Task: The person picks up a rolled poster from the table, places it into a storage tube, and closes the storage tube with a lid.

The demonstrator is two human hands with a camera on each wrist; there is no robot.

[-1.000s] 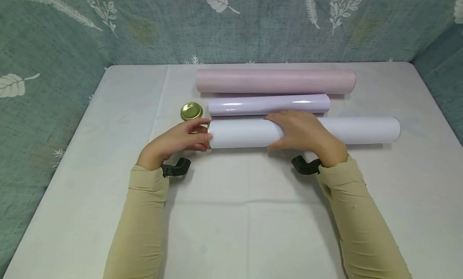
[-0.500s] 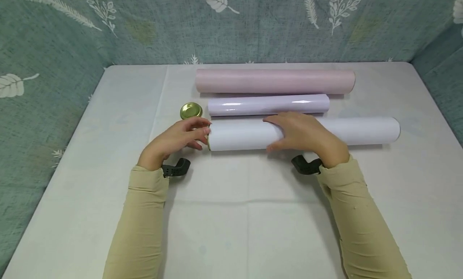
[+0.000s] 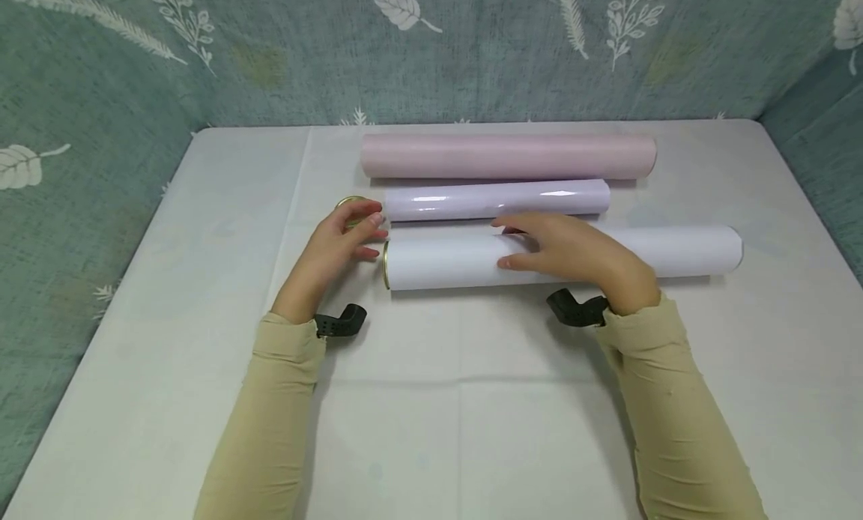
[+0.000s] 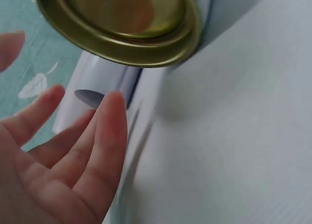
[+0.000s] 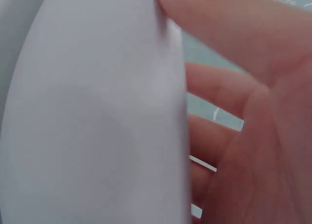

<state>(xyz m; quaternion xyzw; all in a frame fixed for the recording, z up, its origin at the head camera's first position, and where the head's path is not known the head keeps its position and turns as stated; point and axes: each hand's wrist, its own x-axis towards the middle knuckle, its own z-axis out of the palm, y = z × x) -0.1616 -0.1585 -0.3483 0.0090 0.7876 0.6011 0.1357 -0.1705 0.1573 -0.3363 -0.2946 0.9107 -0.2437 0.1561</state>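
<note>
A long white tube point(image 3: 445, 262) lies crosswise on the table, a gold metal cap point(image 4: 161, 48) on its left end. My right hand point(image 3: 573, 252) is over the tube's middle. In the right wrist view its thumb point(image 5: 214, 19) touches the tube, while the other fingers extend loosely behind it. My left hand point(image 3: 333, 246) is just beyond the capped end, fingers spread and apart from the tube. A loose gold lid point(image 3: 349, 199) is mostly hidden behind the left fingers; whether they touch it I cannot tell.
Behind the white tube lies a shorter glossy lilac roll point(image 3: 499, 199), its end open in the left wrist view. Farther back is a pink tube point(image 3: 509, 156). A white cloth covers the table point(image 3: 404, 430); green leaf-patterned fabric point(image 3: 303, 55) hangs around it.
My left hand has left the tube's capped end and shifted back towards the loose lid. The white tube's left end has come slightly nearer me. My right hand's hold on the tube has loosened.
</note>
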